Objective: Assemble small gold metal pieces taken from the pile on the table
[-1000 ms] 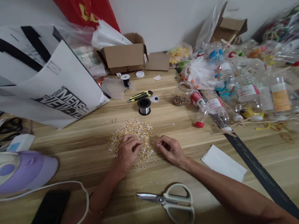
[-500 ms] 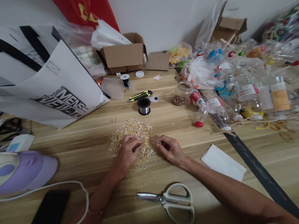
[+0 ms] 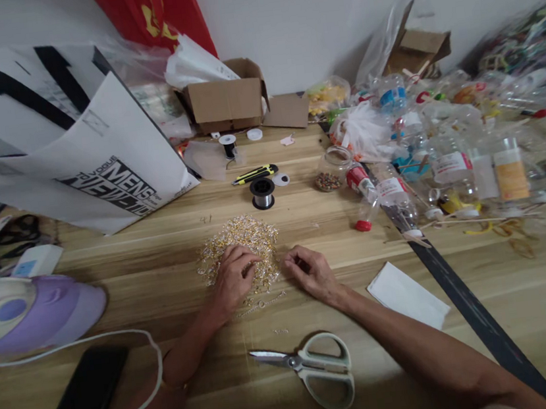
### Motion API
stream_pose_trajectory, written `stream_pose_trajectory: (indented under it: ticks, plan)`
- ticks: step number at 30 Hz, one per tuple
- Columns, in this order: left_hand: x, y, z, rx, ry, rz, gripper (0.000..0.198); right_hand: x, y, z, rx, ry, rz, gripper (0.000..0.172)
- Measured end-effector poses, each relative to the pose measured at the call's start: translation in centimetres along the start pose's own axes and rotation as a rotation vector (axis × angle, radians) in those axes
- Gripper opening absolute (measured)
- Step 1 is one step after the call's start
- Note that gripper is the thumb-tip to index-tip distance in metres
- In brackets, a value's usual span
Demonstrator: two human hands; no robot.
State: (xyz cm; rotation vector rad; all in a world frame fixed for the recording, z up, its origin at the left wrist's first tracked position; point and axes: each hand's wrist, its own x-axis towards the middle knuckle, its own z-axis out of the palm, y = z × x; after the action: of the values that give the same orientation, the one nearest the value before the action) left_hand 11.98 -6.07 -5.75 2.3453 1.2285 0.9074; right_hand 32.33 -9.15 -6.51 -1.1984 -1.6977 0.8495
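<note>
A loose heap of small gold and silvery jewellery pieces [image 3: 251, 230] lies on the wooden table. My left hand [image 3: 234, 275] rests over the heap's lower left, its fingers bent and drawn toward the thumb; what they pinch is too small to make out. Just right of the heap, my right hand [image 3: 311, 271] has thumb and fingertips pressed together, and anything between them is hidden. Below the hands lies a thin chain [image 3: 261, 304] with a ring on it. A shorter chain piece [image 3: 280, 331] sits nearer to me, above the scissors [image 3: 303, 367] with pale handles.
Behind the heap are a wire spool [image 3: 262, 194] and a yellow-black utility knife [image 3: 255, 174]. A jar of beads [image 3: 331, 171] and many plastic bottles [image 3: 394, 196] crowd the right. A folded white paper [image 3: 407, 295], phone [image 3: 81, 404] and white cable [image 3: 158, 351] flank my arms.
The fingers of my left hand have shifted slightly over the heap, the index finger reaching a little further right. My right hand stays almost where it was.
</note>
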Motion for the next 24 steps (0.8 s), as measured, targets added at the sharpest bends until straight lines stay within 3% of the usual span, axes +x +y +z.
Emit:
stream_pose_trajectory:
  ticks: [8,24]
  plan:
    - [0.03,0.64,-0.2,0.078,-0.007,0.016,0.007,-0.07,0.06,-0.02,-0.001,-0.002,-0.001,0.016]
    - [-0.2,0.43,-0.14,0.152,-0.084,0.057,0.008,0.02,0.18,0.0,0.008,0.001,-0.021,0.015]
